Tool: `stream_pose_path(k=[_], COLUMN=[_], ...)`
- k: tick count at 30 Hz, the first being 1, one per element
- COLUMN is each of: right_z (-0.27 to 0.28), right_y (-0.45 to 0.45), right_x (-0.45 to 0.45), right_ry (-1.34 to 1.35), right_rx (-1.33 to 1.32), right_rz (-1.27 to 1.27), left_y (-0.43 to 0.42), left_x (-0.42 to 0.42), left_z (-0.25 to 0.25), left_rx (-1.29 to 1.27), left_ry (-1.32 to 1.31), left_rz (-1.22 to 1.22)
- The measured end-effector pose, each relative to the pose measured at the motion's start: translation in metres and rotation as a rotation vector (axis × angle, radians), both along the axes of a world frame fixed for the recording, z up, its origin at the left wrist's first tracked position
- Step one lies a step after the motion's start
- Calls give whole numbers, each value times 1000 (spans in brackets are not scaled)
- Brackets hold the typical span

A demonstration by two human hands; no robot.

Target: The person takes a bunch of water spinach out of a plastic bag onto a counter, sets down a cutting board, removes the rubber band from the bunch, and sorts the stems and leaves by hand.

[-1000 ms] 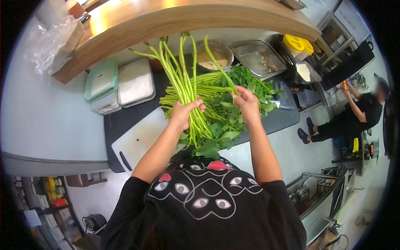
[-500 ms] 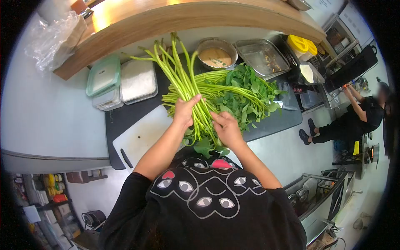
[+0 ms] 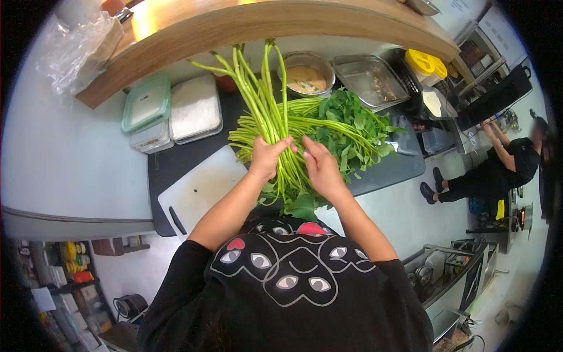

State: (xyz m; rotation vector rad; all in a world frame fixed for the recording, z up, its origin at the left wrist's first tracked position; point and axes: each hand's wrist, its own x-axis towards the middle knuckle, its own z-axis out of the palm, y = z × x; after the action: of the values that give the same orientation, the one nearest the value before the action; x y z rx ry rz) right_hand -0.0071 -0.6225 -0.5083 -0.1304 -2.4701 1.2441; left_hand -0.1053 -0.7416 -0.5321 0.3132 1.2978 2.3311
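Note:
My left hand (image 3: 268,157) is closed around a bunch of long-stemmed water spinach (image 3: 263,105). Its bare stem ends point up toward the wooden shelf, and its leaves hang down near my shirt. Beside the bunch, my right hand (image 3: 321,169) has its fingers stretched out, nothing clearly gripped in them. Whether its fingertips touch the stems is hard to see. Behind both hands lies a larger pile of water spinach (image 3: 346,126), stems to the left and leaves to the right. A white cutting board (image 3: 202,182) lies left of my left forearm.
Along the back of the dark worktop (image 3: 384,180) stand lidded containers (image 3: 196,108), a pot of tan liquid (image 3: 305,77) and a metal tray (image 3: 366,79). A wooden shelf (image 3: 264,26) overhangs them. Off to the right, a co-worker (image 3: 504,161) stands at another counter.
The held bunch has swung more upright, its stem ends shifting right. My right hand has moved up beside my left hand, its fingers straightening off the lower stems.

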Motion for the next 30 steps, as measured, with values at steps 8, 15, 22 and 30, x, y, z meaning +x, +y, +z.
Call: stream_pose_path(k=[8,15,22,30], right_z=[32,8,11,-2], right_y=[5,12,-19,-43], right_x=[-51,-92,-99,-108], right_ry=[-329,-428,-203,-106], right_rx=[-615,-1003,-1084,-925], right_rz=[201,196,191,3], left_y=[6,-13,-29,-37], left_x=[10,2,-13,-11], left_z=[-8,-19,-30,-28], left_rx=[5,40,-39,-133], left_ry=[67,-9,-16,58], left_rz=[-69,-423,-530,-378])
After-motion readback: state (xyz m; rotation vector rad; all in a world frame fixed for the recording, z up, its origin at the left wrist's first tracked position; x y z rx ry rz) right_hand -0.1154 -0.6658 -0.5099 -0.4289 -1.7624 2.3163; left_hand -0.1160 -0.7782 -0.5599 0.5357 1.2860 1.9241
